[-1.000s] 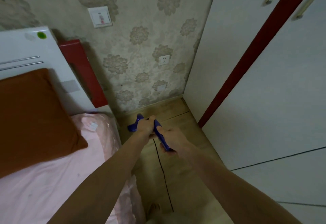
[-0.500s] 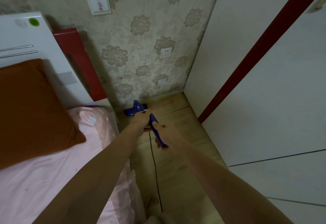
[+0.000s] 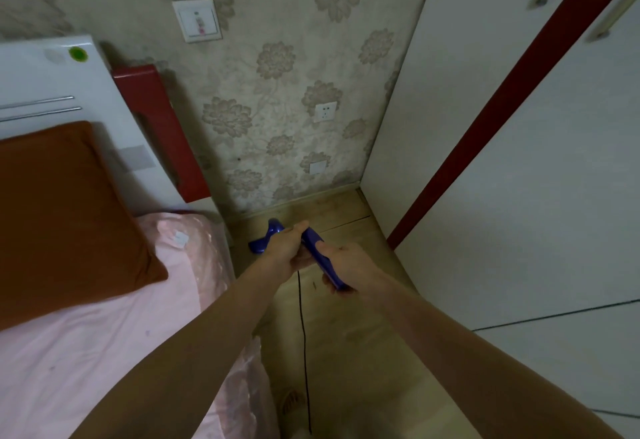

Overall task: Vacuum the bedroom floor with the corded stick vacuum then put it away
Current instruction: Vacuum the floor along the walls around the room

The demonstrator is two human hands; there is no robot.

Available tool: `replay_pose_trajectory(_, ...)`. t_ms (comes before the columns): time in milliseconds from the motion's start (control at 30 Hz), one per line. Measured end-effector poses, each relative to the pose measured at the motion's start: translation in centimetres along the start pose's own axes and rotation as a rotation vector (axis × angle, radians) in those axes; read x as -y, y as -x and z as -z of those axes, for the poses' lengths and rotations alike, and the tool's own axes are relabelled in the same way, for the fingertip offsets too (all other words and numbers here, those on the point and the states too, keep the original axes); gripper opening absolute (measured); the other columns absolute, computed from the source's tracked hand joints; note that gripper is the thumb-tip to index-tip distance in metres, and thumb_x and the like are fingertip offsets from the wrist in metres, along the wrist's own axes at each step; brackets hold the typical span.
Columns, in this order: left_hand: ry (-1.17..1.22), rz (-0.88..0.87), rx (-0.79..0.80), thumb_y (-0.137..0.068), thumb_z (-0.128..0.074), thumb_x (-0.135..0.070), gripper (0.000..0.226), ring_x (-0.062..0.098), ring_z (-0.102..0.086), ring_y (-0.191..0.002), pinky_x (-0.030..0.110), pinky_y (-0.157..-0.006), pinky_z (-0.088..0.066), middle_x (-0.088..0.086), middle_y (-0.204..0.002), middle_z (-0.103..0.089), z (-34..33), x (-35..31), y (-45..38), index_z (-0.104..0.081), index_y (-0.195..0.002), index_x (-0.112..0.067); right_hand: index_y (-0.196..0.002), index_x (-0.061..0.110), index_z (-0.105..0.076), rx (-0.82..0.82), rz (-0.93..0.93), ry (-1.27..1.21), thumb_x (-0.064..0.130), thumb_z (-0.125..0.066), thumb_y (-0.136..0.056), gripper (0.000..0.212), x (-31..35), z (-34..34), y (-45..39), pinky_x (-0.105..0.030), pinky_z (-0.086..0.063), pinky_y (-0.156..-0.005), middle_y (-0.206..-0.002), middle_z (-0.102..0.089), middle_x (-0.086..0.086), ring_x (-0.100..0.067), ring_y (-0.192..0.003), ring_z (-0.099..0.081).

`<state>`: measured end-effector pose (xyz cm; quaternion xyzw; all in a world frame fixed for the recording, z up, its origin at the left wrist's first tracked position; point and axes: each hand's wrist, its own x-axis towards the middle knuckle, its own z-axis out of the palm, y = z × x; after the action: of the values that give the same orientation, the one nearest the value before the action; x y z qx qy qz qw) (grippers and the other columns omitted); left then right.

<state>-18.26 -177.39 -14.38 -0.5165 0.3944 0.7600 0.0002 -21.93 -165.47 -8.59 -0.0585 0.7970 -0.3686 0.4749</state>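
The blue vacuum (image 3: pixel 313 248) now sits slightly back from the skirting at mid-frame, after reaching closer to the wall half a second ago. Both hands, left (image 3: pixel 289 250) and right (image 3: pixel 341 265), are drawn back with it. The black cord (image 3: pixel 303 334) hangs lower centre, shifted a little rightward.

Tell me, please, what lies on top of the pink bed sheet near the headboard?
An orange pillow lies on the pink sheet, its far edge against the white headboard. A small white tag shows beside it. The sheet under the pillow is covered, so nothing there can be seen.
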Motion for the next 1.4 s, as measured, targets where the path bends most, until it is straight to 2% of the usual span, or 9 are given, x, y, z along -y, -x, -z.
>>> replay_pose_trajectory(167,0.118,-0.020,0.011,-0.096,-0.058,-0.024,0.020,0.023,-0.062,-0.075,0.036,-0.073,-0.055,0.013,-0.081,-0.061,-0.9,-1.4,1.3,-0.056,-0.086,-0.006,-0.107,0.006,-0.053,0.102,-0.025,-0.147,0.030,-0.044,-0.102,0.027,2.7,1.5,0.5,-0.023,-0.043,-0.048,-0.071,-0.058,-0.007,-0.014,-0.054,-0.053)
replay_pose_trajectory(300,0.197,-0.041,0.011,-0.098,-0.054,-0.026,0.021,0.023,-0.058,-0.069,0.031,-0.056,-0.054,0.013,-0.082,-0.056,-1.5,-3.2,2.4,-0.054,-0.093,-0.006,-0.112,0.003,-0.053,0.262,-0.062,-0.311,0.024,-0.049,-0.098,0.027,4.7,2.4,-1.0,-0.018,-0.039,-0.034,-0.074,-0.059,-0.013,-0.013,-0.040,-0.055)
replay_pose_trajectory(433,0.247,-0.092,-0.066,-0.095,-0.058,-0.023,0.017,0.023,-0.057,-0.074,0.032,-0.064,-0.051,0.014,-0.086,-0.058,-1.8,-5.0,3.3,-0.058,-0.097,-0.006,-0.106,0.005,-0.051,0.371,-0.088,-0.414,0.023,-0.057,-0.096,0.021,6.7,3.3,-2.2,-0.019,-0.045,-0.044,-0.085,-0.056,-0.015,-0.018,-0.056,-0.057)
replay_pose_trajectory(533,0.248,-0.138,-0.102,-0.096,-0.057,-0.020,0.016,0.023,-0.058,-0.075,0.029,-0.056,-0.055,0.015,-0.087,-0.059,-2.4,-6.4,3.9,-0.058,-0.090,-0.005,-0.095,0.008,-0.054,0.416,-0.053,-0.345,0.025,-0.059,-0.095,0.018,8.2,4.3,-2.9,-0.017,-0.042,-0.038,-0.084,-0.058,-0.015,-0.019,-0.058,-0.058)
replay_pose_trajectory(700,0.277,-0.193,-0.173,-0.095,-0.058,-0.017,0.018,0.025,-0.062,-0.077,0.032,-0.065,-0.055,0.018,-0.091,-0.061,-3.2,-8.7,3.7,-0.058,-0.096,0.001,-0.099,0.006,-0.059,0.346,0.019,-0.263,0.031,-0.067,-0.089,0.029,10.6,4.8,-4.7,-0.018,-0.037,-0.032,-0.075,-0.061,-0.014,-0.018,-0.047,-0.057)
replay_pose_trajectory(867,0.362,-0.228,-0.242,-0.095,-0.058,-0.014,0.017,0.024,-0.062,-0.072,0.026,-0.046,-0.055,0.017,-0.082,-0.062,-4.0,-11.0,2.9,-0.056,-0.090,0.003,-0.109,0.004,-0.060,0.338,0.053,-0.271,0.031,-0.068,-0.088,0.036,12.9,4.8,-6.5,-0.019,-0.040,-0.034,-0.082,-0.062,-0.016,-0.019,-0.050,-0.058)
replay_pose_trajectory(1067,0.386,-0.226,-0.276,-0.094,-0.060,-0.016,0.017,0.023,-0.064,-0.074,0.031,-0.059,-0.051,0.017,-0.084,-0.065,-3.3,-12.8,1.4,-0.058,-0.090,0.000,-0.112,0.001,-0.062,0.341,0.065,-0.291,0.029,-0.071,-0.086,0.039,15.5,4.3,-8.0,-0.019,-0.041,-0.036,-0.078,-0.062,-0.016,-0.018,-0.048,-0.057)
replay_pose_trajectory(1300,0.299,-0.308,-0.221,-0.095,-0.056,-0.015,0.026,0.020,-0.068,-0.087,0.024,-0.059,-0.053,0.014,-0.103,-0.070,-1.3,-13.6,2.4,-0.062,-0.117,-0.002,-0.102,0.005,-0.060,0.370,0.077,-0.264,0.025,-0.058,-0.095,0.021,17.8,4.1,-7.9,-0.020,-0.042,-0.038,-0.080,-0.060,-0.015,-0.019,-0.053,-0.056)
replay_pose_trajectory(1400,0.226,-0.338,-0.203,-0.097,-0.054,-0.019,0.027,0.022,-0.068,-0.099,0.026,-0.070,-0.054,0.012,-0.112,-0.069,-0.1,-13.5,3.1,-0.062,-0.119,-0.005,-0.094,0.007,-0.057,0.373,0.106,-0.247,0.022,-0.052,-0.098,0.017,18.4,4.0,-7.0,-0.020,-0.043,-0.041,-0.077,-0.060,-0.015,-0.018,-0.056,-0.056)
